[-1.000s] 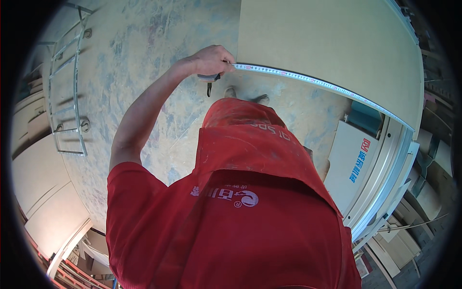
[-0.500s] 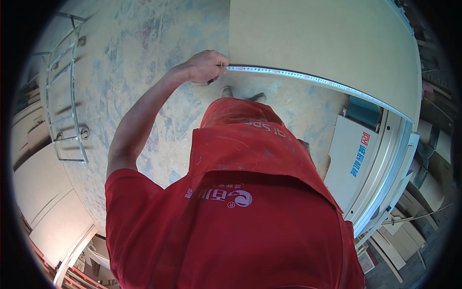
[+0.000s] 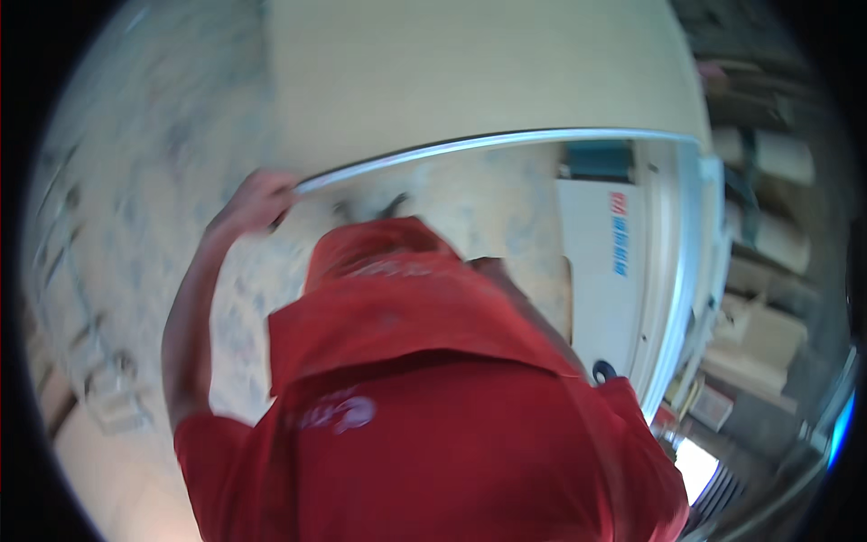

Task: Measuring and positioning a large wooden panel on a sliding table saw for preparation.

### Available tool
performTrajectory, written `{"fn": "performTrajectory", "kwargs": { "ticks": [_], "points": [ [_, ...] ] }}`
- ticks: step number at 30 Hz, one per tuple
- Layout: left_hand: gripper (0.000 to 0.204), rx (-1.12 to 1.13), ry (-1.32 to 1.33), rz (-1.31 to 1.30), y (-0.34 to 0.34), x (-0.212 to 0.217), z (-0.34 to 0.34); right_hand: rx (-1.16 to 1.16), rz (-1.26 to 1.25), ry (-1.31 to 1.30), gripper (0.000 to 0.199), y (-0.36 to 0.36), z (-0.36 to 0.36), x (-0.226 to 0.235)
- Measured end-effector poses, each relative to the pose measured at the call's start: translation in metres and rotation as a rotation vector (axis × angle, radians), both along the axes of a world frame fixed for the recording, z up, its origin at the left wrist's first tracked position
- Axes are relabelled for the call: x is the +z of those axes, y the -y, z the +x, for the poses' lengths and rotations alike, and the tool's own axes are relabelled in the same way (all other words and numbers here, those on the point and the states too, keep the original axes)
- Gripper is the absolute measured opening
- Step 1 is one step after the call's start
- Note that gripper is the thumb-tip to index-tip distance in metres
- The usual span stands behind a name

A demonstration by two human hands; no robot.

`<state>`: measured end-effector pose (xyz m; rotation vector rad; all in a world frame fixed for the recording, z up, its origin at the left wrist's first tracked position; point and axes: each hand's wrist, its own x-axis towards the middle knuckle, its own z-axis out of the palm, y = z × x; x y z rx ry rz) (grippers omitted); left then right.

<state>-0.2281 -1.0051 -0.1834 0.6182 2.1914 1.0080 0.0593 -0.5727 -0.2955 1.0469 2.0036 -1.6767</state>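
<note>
My left hand (image 3: 264, 200) is closed at the left end of a tape measure (image 3: 424, 152), fingers blurred by motion. Stretched out along the near edge of a large pale board (image 3: 488, 68), the tape runs right to the machine's white rail. My right hand does not show; the red apron and sleeve cover that side.
A white machine panel (image 3: 591, 262) with a long pale metal rail (image 3: 673, 271) stands at the right. Beyond it lie boards and rolls (image 3: 781, 154). To the left, a blurred metal frame cart (image 3: 90, 334) stands on the stained floor (image 3: 172, 181).
The view has swung, so the board, the tape and my left hand appear shifted left. My left hand stays closed on the tape's end. The picture is now smeared.
</note>
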Motion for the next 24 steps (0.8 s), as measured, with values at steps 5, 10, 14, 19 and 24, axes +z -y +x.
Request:
{"fn": "performTrajectory", "kwargs": {
  "ticks": [5, 10, 14, 19, 24],
  "points": [
    [0.021, 0.113, 0.232, 0.075, -0.006, 0.012, -0.003, 0.101, 0.082, 0.282, 0.022, 0.001, -0.018, 0.024],
    [0.019, 0.1, 0.451, 0.033, -0.01, 0.024, -0.005, 0.098, 0.031, 0.291, 0.024, 0.0, -0.014, 0.017],
    [0.019, 0.099, 0.652, -0.006, -0.017, 0.057, -0.001, 0.565, 0.363, 0.158, 0.022, 0.001, -0.011, 0.011],
    [0.02, 0.124, 0.655, -0.006, -0.016, 0.052, -0.003, 0.501, 0.377, 0.169, 0.018, 0.009, -0.016, 0.017],
    [0.025, 0.052, 0.598, -0.014, 0.013, 0.012, 0.006, 0.111, -0.182, -0.037, 0.014, 0.038, -0.029, 0.065]
  ]
}}
